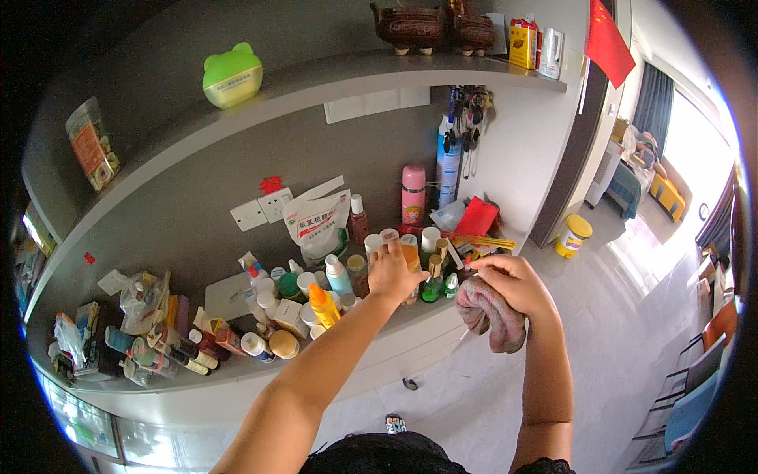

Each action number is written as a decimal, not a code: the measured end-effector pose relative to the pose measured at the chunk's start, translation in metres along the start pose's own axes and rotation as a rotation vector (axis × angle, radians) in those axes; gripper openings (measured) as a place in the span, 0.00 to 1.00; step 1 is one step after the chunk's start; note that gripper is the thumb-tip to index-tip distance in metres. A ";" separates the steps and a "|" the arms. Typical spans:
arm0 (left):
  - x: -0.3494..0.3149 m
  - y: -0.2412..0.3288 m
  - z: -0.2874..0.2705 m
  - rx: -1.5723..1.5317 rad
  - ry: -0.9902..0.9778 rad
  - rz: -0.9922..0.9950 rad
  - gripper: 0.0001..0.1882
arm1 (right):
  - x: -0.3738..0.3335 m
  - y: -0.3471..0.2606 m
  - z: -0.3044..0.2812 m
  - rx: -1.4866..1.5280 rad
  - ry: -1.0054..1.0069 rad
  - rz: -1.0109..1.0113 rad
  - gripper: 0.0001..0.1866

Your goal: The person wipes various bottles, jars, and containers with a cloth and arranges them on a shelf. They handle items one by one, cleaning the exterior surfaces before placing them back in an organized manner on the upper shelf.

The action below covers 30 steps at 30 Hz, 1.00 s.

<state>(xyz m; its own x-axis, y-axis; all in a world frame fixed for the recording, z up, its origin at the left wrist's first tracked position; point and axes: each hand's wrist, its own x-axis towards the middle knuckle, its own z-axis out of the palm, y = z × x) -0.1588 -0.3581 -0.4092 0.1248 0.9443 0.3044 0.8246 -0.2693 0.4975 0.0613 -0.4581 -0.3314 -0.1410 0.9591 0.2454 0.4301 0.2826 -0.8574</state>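
My left hand [395, 273] reaches into a crowded row of bottles on the counter. Its fingers and thumb close around an orange-brown jar [411, 259], partly hidden by the hand. Just right of it stand a green bottle with a gold cap [432, 286] and a small clear dropper bottle with a green label [451, 286]. In my right hand [512, 286], a greyish-pink cloth [493, 317] hangs bunched in front of the counter edge. White-capped bottles [373, 243] sit beside and behind my left fingers, and a yellow-orange bottle [324, 306] leans left of my forearm.
Left along the counter [316, 359] are more bottles, boxes and a clear plastic bag [144, 302]. A white pouch [318, 225], pink thermos [413, 195] and red packet [476, 216] stand behind. Overhead runs a curved shelf [300, 85]. A yellow bucket [574, 236] is on the floor.
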 end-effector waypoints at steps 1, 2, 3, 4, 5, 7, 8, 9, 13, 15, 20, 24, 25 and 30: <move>0.002 0.001 0.002 0.013 -0.002 -0.018 0.50 | 0.002 0.004 0.000 0.007 -0.013 0.026 0.13; 0.003 0.001 0.004 0.027 -0.003 -0.036 0.50 | 0.003 0.006 0.001 0.016 -0.017 0.027 0.13; 0.004 0.001 0.004 0.043 -0.005 -0.039 0.48 | 0.004 0.006 0.003 0.026 -0.023 0.026 0.13; 0.006 -0.003 0.007 0.025 0.011 -0.038 0.47 | 0.006 0.004 0.006 0.035 -0.032 0.022 0.13; 0.008 -0.008 0.009 0.008 0.028 -0.038 0.45 | 0.008 0.002 0.009 0.027 -0.030 0.008 0.13; 0.006 -0.015 0.004 -0.097 0.108 0.043 0.42 | 0.012 -0.007 0.013 0.024 -0.028 -0.005 0.13; 0.002 -0.014 -0.011 -0.180 0.172 0.129 0.40 | 0.014 -0.012 0.014 0.026 -0.024 -0.014 0.13; -0.003 -0.012 -0.027 -0.262 0.238 0.215 0.39 | 0.015 -0.017 0.015 0.003 0.024 -0.045 0.12; -0.034 0.015 -0.104 -0.413 0.224 0.290 0.35 | 0.018 -0.055 0.017 0.008 0.253 -0.173 0.10; -0.048 0.018 -0.125 -0.439 0.200 0.319 0.34 | 0.021 -0.087 0.033 -0.024 0.314 -0.349 0.08; -0.078 0.007 -0.168 -0.331 0.249 0.465 0.34 | 0.023 -0.133 0.081 -0.419 0.259 -0.741 0.04; -0.095 0.013 -0.218 -0.320 0.242 0.504 0.32 | 0.027 -0.136 0.079 -0.638 0.508 -0.772 0.04; -0.093 0.022 -0.237 -0.287 0.309 0.607 0.32 | 0.027 -0.136 0.072 -0.751 0.482 -0.764 0.03; -0.046 0.067 -0.310 -0.138 0.638 0.629 0.36 | 0.031 -0.144 0.073 -0.617 0.636 -0.805 0.04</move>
<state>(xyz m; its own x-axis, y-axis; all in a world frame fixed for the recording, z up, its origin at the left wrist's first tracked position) -0.2801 -0.4779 -0.1378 0.1667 0.3424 0.9246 0.6287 -0.7593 0.1678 -0.0698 -0.4697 -0.2334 -0.1743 0.2904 0.9409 0.8003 0.5985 -0.0364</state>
